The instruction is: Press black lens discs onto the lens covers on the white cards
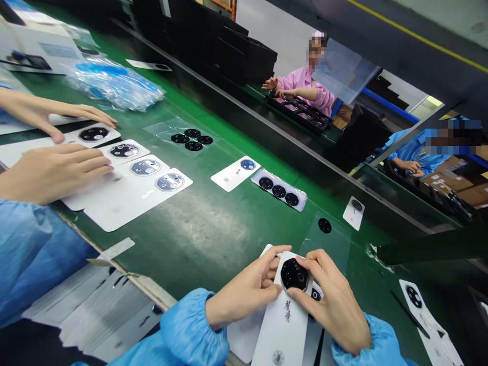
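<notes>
My left hand [244,290] grips the left edge of a white phone back cover [284,328], thumb on its face and fingers curled at the side. The cover is tilted and bears dark lettering and a round mark. On its upper end sits a black round camera lens plate [292,274]. My right hand [337,297] is closed around this plate, thumb at the lower edge and fingertips at the upper right edge. Whether the plate lies fully flat on the cover I cannot tell. Under my hands more white covers show in part, one with a dark lens area.
At left, a co-worker's hands [57,170] lie over a row of white covers [125,208]. Black plates lie on clear film [163,133] and in a strip [280,189]. A single plate [325,225] lies ahead. Plastic bags [114,84] lie behind; two people sit across the line.
</notes>
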`<state>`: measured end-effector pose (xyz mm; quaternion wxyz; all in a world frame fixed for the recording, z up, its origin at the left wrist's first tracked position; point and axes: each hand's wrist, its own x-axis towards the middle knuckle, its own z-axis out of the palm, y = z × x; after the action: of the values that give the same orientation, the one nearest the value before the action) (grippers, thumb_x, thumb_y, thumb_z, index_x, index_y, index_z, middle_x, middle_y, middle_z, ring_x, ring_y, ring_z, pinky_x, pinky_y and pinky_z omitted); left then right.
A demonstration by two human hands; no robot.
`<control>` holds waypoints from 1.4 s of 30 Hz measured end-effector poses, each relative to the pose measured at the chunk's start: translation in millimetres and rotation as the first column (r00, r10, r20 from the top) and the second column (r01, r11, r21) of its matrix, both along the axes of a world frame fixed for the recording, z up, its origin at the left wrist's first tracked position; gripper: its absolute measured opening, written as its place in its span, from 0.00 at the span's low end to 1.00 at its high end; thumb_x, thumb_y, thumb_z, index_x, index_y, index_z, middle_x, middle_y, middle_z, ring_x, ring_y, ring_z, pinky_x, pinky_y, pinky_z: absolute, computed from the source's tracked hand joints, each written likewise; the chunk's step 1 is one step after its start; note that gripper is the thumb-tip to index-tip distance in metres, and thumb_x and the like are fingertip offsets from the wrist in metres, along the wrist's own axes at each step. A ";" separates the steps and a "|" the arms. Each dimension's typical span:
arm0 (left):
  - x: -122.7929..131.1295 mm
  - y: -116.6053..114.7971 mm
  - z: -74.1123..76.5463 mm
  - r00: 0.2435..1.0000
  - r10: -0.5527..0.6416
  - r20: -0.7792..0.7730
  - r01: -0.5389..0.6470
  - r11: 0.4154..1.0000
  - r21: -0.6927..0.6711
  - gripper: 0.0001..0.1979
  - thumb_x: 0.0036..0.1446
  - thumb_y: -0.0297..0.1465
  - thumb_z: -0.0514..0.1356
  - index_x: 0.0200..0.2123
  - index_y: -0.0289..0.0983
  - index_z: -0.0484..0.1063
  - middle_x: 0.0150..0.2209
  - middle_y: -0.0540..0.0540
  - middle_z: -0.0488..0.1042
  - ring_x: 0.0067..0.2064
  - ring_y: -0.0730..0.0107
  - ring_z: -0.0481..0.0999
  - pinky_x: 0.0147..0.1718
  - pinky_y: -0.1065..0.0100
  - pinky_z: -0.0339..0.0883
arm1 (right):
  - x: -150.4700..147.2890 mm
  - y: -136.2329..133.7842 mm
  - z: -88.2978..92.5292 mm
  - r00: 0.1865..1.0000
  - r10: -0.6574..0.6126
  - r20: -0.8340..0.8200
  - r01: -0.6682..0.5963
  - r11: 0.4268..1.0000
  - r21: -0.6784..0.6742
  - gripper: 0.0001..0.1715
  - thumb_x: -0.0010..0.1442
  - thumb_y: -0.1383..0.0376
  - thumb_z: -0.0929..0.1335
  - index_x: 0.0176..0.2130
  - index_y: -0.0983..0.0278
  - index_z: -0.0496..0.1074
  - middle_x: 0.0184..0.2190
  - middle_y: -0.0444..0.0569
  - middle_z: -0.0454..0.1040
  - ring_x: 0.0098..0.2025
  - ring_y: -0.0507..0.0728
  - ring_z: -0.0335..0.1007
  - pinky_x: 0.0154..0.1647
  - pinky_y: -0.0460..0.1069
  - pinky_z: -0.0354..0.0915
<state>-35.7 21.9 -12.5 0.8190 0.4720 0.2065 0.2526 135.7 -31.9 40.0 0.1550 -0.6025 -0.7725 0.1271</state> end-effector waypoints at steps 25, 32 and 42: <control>-0.4 -1.1 4.3 1.000 0.013 -0.013 -0.013 1.000 -0.017 0.29 0.53 0.25 0.58 0.58 0.43 0.53 0.51 0.43 0.68 0.48 0.64 0.70 0.42 0.65 0.62 | 7.9 -5.8 2.2 0.999 0.051 -0.009 -0.051 0.998 0.019 0.19 0.59 0.66 0.66 0.50 0.60 0.60 0.41 0.51 0.64 0.41 0.57 0.66 0.37 0.51 0.68; -0.3 -0.8 6.0 1.000 0.009 -0.004 -0.010 1.000 -0.018 0.30 0.52 0.25 0.58 0.58 0.43 0.53 0.51 0.42 0.67 0.50 0.61 0.69 0.42 0.63 0.63 | 7.1 -5.1 1.6 0.999 0.038 -0.004 -0.038 0.999 0.005 0.19 0.58 0.66 0.66 0.50 0.60 0.60 0.41 0.51 0.64 0.40 0.58 0.65 0.36 0.52 0.68; 0.1 -1.0 4.9 1.000 0.012 -0.013 -0.012 1.000 -0.021 0.30 0.52 0.24 0.58 0.57 0.42 0.53 0.50 0.42 0.67 0.49 0.62 0.69 0.42 0.64 0.62 | 6.6 -4.3 2.2 0.999 0.038 0.013 -0.037 0.998 -0.041 0.20 0.57 0.68 0.67 0.48 0.60 0.59 0.40 0.50 0.63 0.40 0.58 0.64 0.37 0.54 0.68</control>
<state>-35.7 21.0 -7.7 0.8209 0.4639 0.2174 0.2524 142.4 -36.2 42.2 0.1351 -0.5917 -0.7820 0.1416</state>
